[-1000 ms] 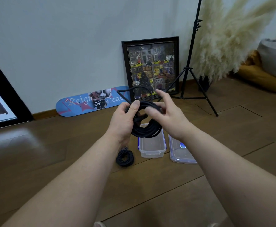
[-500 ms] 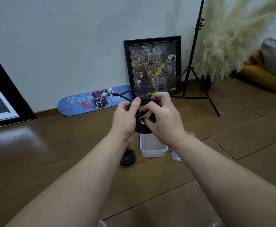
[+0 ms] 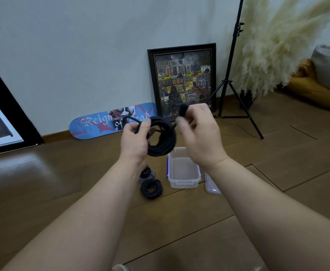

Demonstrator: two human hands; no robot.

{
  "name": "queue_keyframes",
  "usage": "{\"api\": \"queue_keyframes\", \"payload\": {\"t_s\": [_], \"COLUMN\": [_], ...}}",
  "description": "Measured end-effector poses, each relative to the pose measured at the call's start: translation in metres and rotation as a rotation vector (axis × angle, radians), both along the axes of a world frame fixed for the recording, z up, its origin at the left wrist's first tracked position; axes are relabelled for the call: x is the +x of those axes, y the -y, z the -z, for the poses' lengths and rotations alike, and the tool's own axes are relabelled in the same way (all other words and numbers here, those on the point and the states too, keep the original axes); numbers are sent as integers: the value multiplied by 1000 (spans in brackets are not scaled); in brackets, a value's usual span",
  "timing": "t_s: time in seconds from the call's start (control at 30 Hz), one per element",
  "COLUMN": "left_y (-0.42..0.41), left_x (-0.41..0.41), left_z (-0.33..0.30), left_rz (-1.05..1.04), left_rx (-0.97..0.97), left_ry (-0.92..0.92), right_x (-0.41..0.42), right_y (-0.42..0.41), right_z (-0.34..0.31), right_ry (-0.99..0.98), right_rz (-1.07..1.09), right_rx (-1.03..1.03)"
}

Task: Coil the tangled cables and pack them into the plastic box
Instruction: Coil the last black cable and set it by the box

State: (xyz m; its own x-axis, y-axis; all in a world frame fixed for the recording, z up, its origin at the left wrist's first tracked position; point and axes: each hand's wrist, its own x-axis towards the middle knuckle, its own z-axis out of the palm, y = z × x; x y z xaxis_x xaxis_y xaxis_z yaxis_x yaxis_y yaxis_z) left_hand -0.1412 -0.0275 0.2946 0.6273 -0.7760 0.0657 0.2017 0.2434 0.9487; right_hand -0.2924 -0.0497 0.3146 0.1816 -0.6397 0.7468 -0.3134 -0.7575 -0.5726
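Two hands: both were up in front of the person, above the floor; the left hand [image 3: 134, 142] gripped the black cable coil [image 3: 161, 138] by its left side, thumb over the loops, while the right hand [image 3: 200, 133] pinched something dark and blurred, perhaps the cable's tail or a strap, just beside the coil
Coil: held in the air, above and a little behind the plastic box [image 3: 183, 169], not yet in it
Box: open on the floor, nothing in it that I could see, its lid [image 3: 211, 185] lying flat beside it, partly behind the right forearm
Risk, loops: the turns looked loosely bundled; if the left thumb slackened, I judged they could spring apart and tangle again
Risk, tail: a free end stuck out near the left thumb and could snag
Risk, fit: the coil looked about as wide as the box, so it might catch on the rim
Nearby: two smaller coiled cables [image 3: 150, 184] lay on the floor just left of the box
In the way: nothing stood between coil and box
Further off: a skateboard deck [image 3: 101, 124], a framed picture [image 3: 183, 81] and a tripod stand [image 3: 230, 81] stood by the wall
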Motion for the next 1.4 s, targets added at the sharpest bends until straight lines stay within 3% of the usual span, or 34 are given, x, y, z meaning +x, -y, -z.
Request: {"api": "queue_keyframes", "payload": {"t_s": [0.07,0.13,0.27,0.37,0.43,0.63,0.7,0.87,0.93,1.0,1.1,1.2,1.4], "left_y": [-1,-1,-3,-1,0,4,3,4,5,6,7,7,9], "left_x": [15,20,22,27,24,9,4,6,6,5,-3,-13,-19], "left_z": [0,0,4,7,8,7,6,10,12,13,12,12,15], "left_rz": [-50,-50,-77,-87,-83,-76,-62,-47,-62,-77,-62,-37,2], "left_rx": [1,-12,21,42,48,21,9,18,21,24,20,8,0], "left_ry": [32,81,180,220,219,166,176,214,197,147,117,120,179], "right_x": [-8,-15,-25,-32,-34,-29,-31,-33,-32,-27,-18,-13,-11], "right_y": [-5,-5,2,11,15,25,28,28,31,29,23,22,22], "right_z": [-16,-24,-27,-27,-24,1,3,4,7,9,9,5,9], "right_ry": [272,526,916,1038,918,81,-107,-54,-159,-242,-22,155,49], "right_rz": [-170,-277,-308,-273,-143,302,438,494,494,357,88,16,-102], "right_rx": [382,631,863,887,816,706,690,619,668,749,820,781,731]}}
